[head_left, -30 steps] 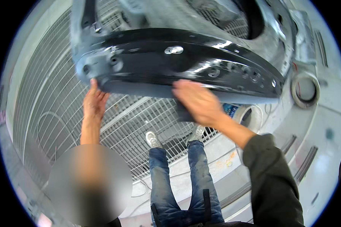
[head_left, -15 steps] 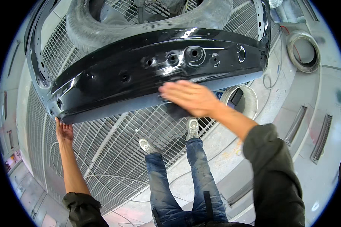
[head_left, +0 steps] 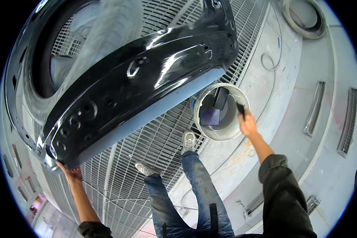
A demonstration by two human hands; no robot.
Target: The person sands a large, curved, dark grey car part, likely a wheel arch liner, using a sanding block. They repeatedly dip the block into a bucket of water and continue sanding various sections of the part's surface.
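Note:
A glossy black curved car body panel point(head_left: 119, 85), with several round holes and a grey-blue lower edge, stretches aslant across the view. At its near left corner my left hand point(head_left: 71, 173) is closed on the edge, some fingers hidden beneath. My right hand point(head_left: 248, 125) is away from the panel, at the right rim of a whitish bucket point(head_left: 242, 95). It pinches a small dark flat piece that looks like a sanding pad point(head_left: 240, 109). Inside the bucket are a black rectangular block point(head_left: 221, 98) and a dark purple square sheet point(head_left: 209, 117).
A dusty tyre point(head_left: 115, 35) lies beneath the panel's frame on a metal floor grating point(head_left: 146, 131). My shoes point(head_left: 188, 141) stand on the grating beside the bucket. A thin hose point(head_left: 270, 65) loops across the floor, and a ring-shaped object point(head_left: 319, 29) lies far right.
My right hand has left the panel's lower edge and moved right to the bucket. The panel appears more slanted, its left end nearer; the view has turned. My left hand stays at the left corner.

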